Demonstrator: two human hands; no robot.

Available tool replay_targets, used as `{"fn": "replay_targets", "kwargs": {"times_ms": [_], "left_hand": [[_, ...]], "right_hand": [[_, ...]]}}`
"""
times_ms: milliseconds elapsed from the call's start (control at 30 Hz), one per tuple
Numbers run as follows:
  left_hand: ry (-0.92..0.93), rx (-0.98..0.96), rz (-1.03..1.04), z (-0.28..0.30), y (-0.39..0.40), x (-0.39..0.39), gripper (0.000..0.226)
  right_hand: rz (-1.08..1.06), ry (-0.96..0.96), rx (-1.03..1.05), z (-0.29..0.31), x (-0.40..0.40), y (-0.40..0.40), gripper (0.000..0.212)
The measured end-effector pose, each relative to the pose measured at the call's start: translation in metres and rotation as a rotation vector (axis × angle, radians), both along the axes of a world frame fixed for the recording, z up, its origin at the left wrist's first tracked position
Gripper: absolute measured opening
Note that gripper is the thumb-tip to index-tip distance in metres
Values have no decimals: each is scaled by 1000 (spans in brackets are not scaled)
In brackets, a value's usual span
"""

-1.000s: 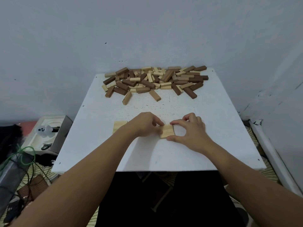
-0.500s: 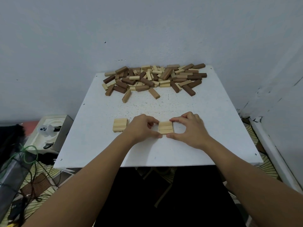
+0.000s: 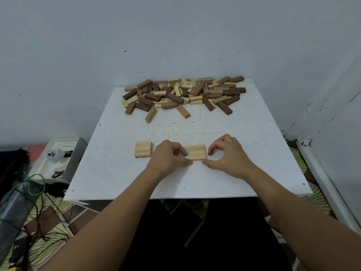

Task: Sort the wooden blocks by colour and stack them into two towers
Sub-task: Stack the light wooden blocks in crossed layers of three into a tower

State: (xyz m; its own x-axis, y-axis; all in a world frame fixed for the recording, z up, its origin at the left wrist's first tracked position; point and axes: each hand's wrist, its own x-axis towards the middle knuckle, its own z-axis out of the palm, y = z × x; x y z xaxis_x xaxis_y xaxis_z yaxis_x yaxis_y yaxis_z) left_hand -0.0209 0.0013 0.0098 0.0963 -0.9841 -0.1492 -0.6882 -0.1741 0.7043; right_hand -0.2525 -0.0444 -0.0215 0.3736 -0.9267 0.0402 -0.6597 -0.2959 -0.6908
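Head view: both hands [image 3: 197, 157] flank light blocks [image 3: 197, 152] mid-table [image 3: 109, 173].

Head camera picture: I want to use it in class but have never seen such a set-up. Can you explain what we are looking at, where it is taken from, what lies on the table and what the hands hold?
No machine here: a person wears a camera on the head, looking forward and down at their own bare arms. On the white table a mixed pile of light and dark wooden blocks lies at the far edge. Nearer are two flat groups of light blocks laid side by side. The left group lies untouched. The left hand and right hand pinch the right group from either side.
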Motion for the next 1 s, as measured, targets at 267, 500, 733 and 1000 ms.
{"fn": "replay_targets", "kwargs": {"times_ms": [267, 500, 733, 1000], "left_hand": [[75, -1, 32, -2, 1, 0, 21], [71, -11, 33, 0, 2, -2, 23], [104, -8, 75, 3, -1, -3, 40], [-35, -59, 50, -1, -3, -9, 10]], "right_hand": [[-11, -13, 19, 1, 1, 0, 23], [-23, -15, 8, 2, 2, 1, 27], [11, 102, 23, 5, 3, -2, 62], [-50, -4, -27, -1, 4, 0, 31]]}}
